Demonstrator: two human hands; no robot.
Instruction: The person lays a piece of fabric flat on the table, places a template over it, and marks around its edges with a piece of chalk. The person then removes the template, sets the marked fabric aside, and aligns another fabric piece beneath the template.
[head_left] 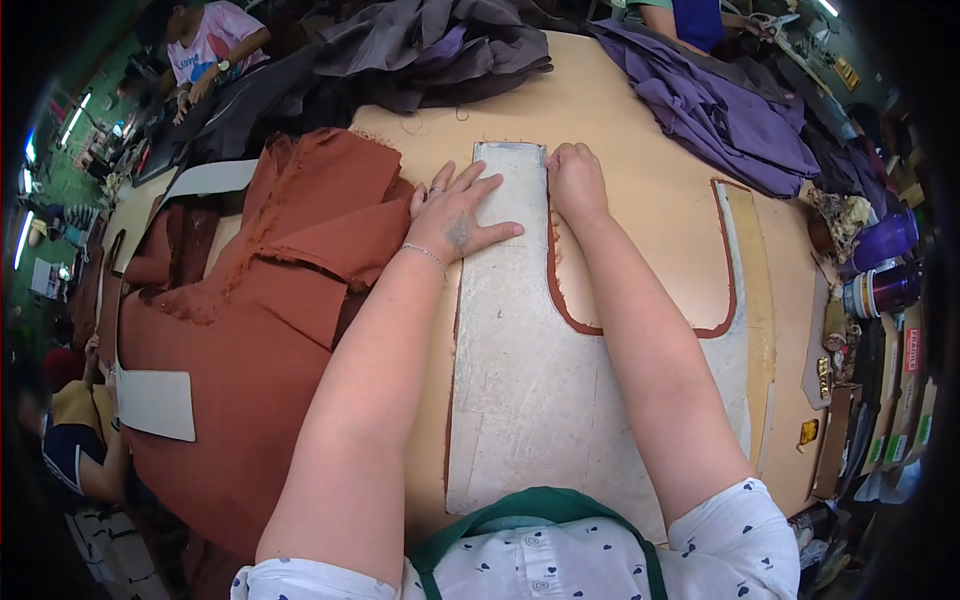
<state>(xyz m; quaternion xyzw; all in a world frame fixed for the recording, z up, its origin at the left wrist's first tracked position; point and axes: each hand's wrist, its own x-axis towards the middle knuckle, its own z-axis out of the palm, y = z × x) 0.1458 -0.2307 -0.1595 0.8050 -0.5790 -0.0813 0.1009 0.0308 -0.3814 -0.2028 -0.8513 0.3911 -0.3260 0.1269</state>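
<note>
"FRAGILE" is printed on a red label (911,350). A grey pattern (540,400) is laid on the tabletop (600,90) beside heaped brown cloth (230,370). Its upper strip is pressed by the left grip (460,215), spread wide; at the strip's right edge, the right grip (577,180) is curled narrow, and whether anything is held cannot be told.

The grey template (530,400) looks matt and scuffed, the rust cloth (240,350) matt, frayed.

From far I watch my left arm (372,365) stretched forward, my left hand (452,214) palm down with fingers spread, my right arm (652,350) equally extended, my right hand (577,184) with fingers curled inward.
</note>
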